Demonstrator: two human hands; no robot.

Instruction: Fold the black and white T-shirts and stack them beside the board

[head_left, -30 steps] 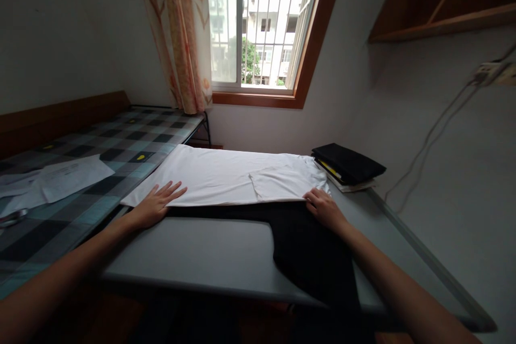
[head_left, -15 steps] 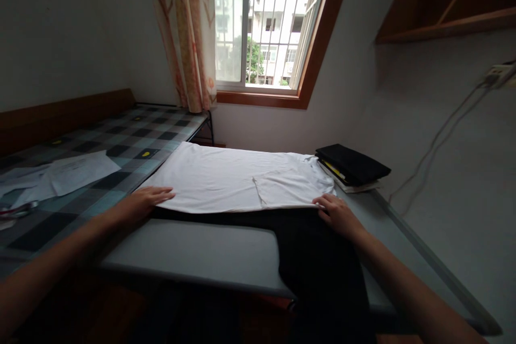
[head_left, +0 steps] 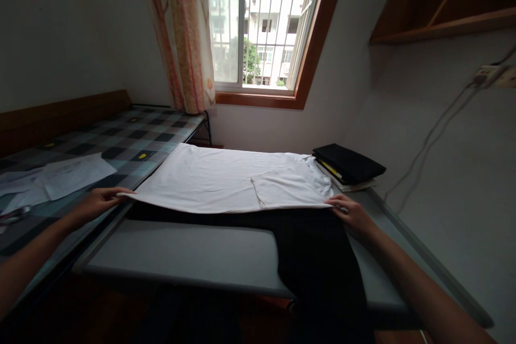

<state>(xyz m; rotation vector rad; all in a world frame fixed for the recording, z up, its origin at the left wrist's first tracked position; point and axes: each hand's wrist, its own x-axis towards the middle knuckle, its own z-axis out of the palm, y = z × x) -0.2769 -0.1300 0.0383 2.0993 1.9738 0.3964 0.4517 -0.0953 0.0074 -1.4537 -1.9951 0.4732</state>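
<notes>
A white shirt [head_left: 209,177] lies spread across the grey table, one sleeve-like flap folded over on its right half. Beneath its near edge, a black cloth [head_left: 314,258] shows and hangs over the table's front on the right. My left hand [head_left: 105,201] pinches the near left corner of the white shirt, holding it out slightly lifted by the bed's edge. At the near right corner, my right hand [head_left: 349,212] is closed on the shirt's edge, fingers bent. Between the hands the near edge sags a little.
To the left stands a bed with a checked mattress [head_left: 133,169] bearing loose papers [head_left: 72,174]. A black folder [head_left: 349,164] rests on papers at the table's back right. Behind are a window and a curtain [head_left: 185,37]; a cable [head_left: 427,140] hangs on the right wall.
My left hand has moved left, pulling the shirt's near left corner outward and up. My right hand has shifted slightly right and now pinches the edge. The view has turned slightly.
</notes>
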